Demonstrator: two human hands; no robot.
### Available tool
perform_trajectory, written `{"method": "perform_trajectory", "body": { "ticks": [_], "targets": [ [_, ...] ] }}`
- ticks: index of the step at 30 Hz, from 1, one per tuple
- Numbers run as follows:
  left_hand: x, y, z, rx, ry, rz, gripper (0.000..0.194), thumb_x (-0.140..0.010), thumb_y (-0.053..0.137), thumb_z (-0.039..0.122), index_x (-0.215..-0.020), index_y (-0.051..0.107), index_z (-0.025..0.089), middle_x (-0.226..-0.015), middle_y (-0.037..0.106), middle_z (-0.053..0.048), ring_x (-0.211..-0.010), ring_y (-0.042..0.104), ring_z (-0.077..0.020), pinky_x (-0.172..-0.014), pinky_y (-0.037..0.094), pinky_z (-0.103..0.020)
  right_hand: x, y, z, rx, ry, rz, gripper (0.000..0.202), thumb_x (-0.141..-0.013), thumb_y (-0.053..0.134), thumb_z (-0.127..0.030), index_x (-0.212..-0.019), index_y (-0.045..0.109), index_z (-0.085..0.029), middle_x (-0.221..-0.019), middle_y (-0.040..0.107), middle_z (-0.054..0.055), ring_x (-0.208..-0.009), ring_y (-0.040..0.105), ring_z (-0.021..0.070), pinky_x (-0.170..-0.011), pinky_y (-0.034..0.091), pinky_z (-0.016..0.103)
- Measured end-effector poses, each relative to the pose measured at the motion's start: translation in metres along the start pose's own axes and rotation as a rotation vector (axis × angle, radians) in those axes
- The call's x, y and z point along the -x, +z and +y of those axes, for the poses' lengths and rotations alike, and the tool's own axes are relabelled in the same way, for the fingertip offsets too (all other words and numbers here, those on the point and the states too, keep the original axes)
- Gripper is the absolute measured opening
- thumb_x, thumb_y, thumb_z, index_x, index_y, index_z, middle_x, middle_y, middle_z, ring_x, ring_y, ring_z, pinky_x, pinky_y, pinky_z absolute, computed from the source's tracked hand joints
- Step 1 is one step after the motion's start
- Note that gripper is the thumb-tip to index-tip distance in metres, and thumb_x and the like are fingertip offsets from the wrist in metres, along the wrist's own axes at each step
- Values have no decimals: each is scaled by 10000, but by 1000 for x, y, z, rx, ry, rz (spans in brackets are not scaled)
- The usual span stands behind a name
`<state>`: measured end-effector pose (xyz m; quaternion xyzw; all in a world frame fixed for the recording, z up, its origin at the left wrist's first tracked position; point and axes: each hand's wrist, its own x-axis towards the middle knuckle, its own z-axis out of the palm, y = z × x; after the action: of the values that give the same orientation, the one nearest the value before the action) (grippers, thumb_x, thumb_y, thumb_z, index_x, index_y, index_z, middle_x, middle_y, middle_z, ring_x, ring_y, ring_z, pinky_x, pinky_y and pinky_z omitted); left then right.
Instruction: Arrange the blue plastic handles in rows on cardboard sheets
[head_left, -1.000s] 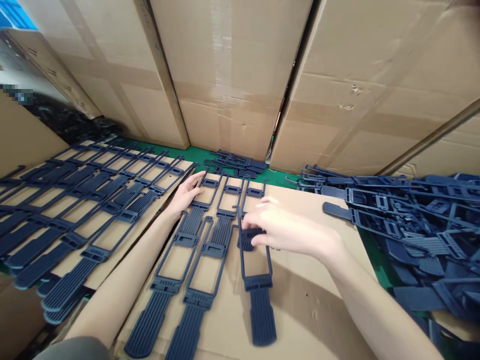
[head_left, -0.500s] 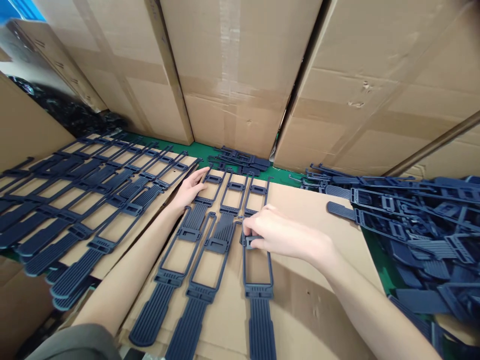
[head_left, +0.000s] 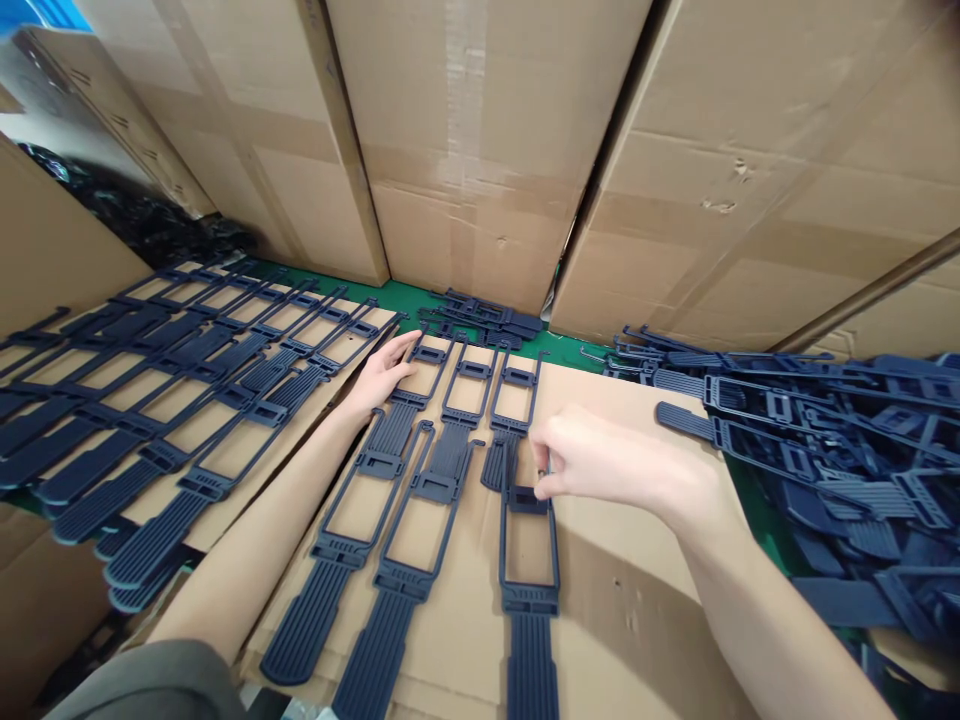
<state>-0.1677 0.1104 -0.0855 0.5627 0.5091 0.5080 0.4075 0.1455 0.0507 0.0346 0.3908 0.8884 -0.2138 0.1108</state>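
Note:
Dark blue plastic frames with ribbed tongues lie in rows on a cardboard sheet (head_left: 592, 610). My right hand (head_left: 566, 455) is closed in a pinch at the upper right side of the nearest right frame (head_left: 529, 585), whose ribbed end points toward me. My left hand (head_left: 386, 375) rests with its fingers spread at the left edge of the back left frame (head_left: 424, 372). Two other frames lie in the front row, a left one (head_left: 345, 540) and a middle one (head_left: 405, 560), left of the pinched one.
Overlapping frames cover another cardboard sheet (head_left: 277, 450) on the left. A tangled heap of similar parts (head_left: 847, 440) lies at the right, and a small pile (head_left: 487, 318) sits at the back on green surface. Tall cartons (head_left: 480, 150) stand behind.
My right hand has moved a little to the right and toward me. The frame beneath it has shifted the same way, uncovering the ribbed end of the one behind. My left hand is nearly still.

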Motion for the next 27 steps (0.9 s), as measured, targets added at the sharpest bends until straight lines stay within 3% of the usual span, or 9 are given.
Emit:
{"method": "perform_trajectory", "body": {
  "ticks": [4,9,14,27],
  "targets": [
    [-1,0,-1,14,5,7,721,-636,677,293,-1329,541,147,-1434,503,-115,-1374,386,-328,-1142,321,-443,1,6,-21,163,73,-57,242,-652,812,-329,-758,666,-168,-779,679,65,-742,627,219,-541,352,272],
    [-1,-1,-2,6,5,-8,727,-638,675,294,-1338,533,156,-1446,489,-111,-1369,395,-327,-1136,326,-448,-4,8,-42,265,81,-175,256,-674,787,-289,-858,712,-128,-924,718,115,-875,672,258,-621,401,278],
    [1,-1,0,-15,0,-9,701,-656,659,282,-1336,535,164,-1446,491,-95,-1376,388,-312,-1142,321,-431,-2,8,-41,260,-45,-55,111,-733,670,-214,-806,703,-137,-840,722,101,-816,688,257,-579,379,281],
    [1,0,1,-11,-1,-9,698,-666,654,273,-1343,526,160,-1451,486,-92,-1381,380,-309,-1142,326,-422,-8,12,-41,297,-115,63,210,-812,679,-342,-829,716,-136,-841,731,117,-811,704,272,-599,434,289]
  ]
}}
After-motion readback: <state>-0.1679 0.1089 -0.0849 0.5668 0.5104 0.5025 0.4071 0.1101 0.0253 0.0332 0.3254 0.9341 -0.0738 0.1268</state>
